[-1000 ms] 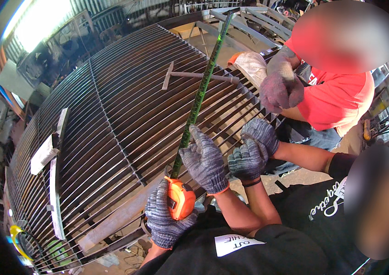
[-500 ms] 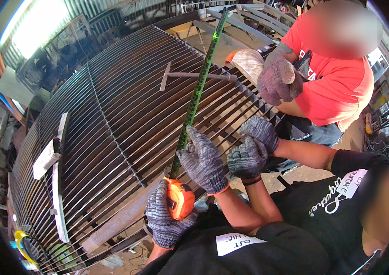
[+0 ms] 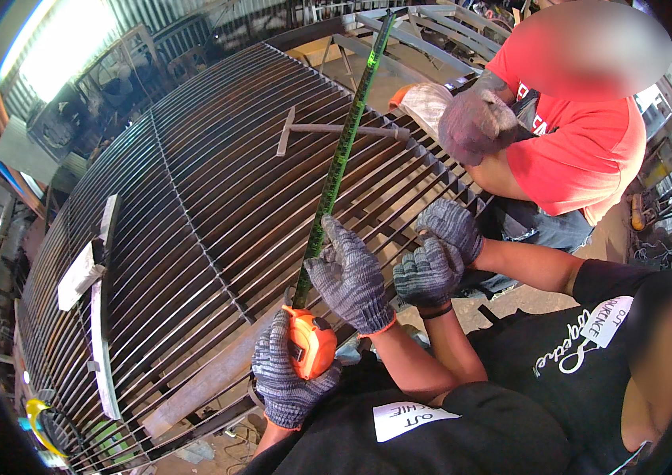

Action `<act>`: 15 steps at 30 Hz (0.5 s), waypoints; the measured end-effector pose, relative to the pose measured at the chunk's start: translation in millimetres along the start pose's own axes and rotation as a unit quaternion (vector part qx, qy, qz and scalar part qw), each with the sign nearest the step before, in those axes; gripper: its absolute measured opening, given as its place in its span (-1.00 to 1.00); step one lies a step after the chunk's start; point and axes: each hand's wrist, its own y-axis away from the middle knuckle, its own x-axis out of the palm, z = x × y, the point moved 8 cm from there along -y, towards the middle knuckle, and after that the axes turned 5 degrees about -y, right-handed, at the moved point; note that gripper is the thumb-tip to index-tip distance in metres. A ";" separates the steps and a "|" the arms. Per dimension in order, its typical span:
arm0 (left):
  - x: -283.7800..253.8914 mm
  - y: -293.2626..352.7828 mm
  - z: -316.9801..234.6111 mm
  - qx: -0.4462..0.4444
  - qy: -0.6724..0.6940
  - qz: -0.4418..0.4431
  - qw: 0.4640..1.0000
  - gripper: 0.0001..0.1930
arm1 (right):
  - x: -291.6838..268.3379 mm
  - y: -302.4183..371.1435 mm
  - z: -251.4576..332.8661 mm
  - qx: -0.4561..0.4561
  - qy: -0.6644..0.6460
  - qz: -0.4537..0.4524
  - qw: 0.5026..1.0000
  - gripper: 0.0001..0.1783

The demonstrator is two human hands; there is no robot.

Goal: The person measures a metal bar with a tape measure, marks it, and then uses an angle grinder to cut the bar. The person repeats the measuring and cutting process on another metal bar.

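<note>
Your left hand point(image 3: 279, 388) clasps the orange tape measure point(image 3: 311, 342), while your right hand point(image 3: 351, 279) is at the green blade point(image 3: 343, 146), its grip unclear.

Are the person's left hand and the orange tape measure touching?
Touching. The head view shows the gloved left hand wrapped against the left and lower sides of the orange tape measure.

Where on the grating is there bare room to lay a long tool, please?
The grating looks bare between the hammer and the pale metal strip at left, but has gaps. Crowded: near right, the left hand holding the tape measure, the right hand at its blade, a co-worker's gloved hands beside.
</note>
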 end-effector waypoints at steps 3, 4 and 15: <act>-1.6 -2.8 -3.9 -0.002 -0.014 -0.004 1.000 -0.12 | 0.7 2.0 -1.3 -0.023 -0.019 -0.016 0.999 -0.36; -2.4 -3.7 -5.5 -0.003 -0.022 -0.006 1.000 -0.13 | 2.6 2.9 -5.3 -0.017 -0.045 -0.017 0.999 -0.36; -1.5 4.7 4.4 0.024 -0.025 -0.016 0.999 -0.09 | 10.2 3.7 -22.6 0.106 -0.206 0.059 0.971 -0.39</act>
